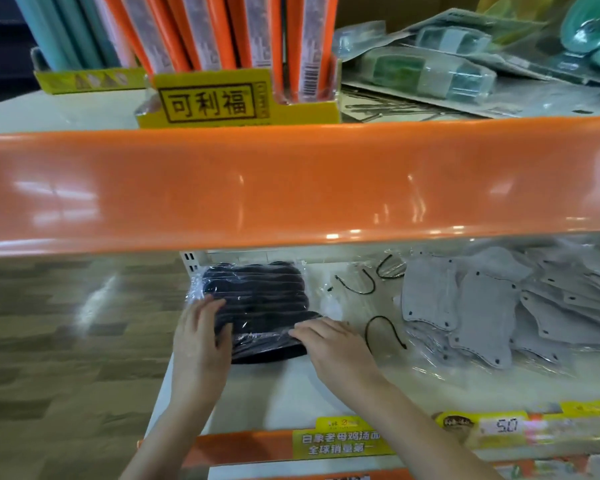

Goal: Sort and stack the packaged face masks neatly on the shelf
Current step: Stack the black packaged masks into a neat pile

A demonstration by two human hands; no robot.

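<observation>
Lower white shelf, frame centre: both hands, left hand and right hand, fingers extended, pressed the black mask pack; grey mask packs lay right, wood-pattern floor, apparently, left.

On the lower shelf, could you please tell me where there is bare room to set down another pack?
Bare white shelf lies in front of the black mask pack, between the left hand and right hand. Right of the pack, clear packs and scattered grey masks crowd it.
</observation>
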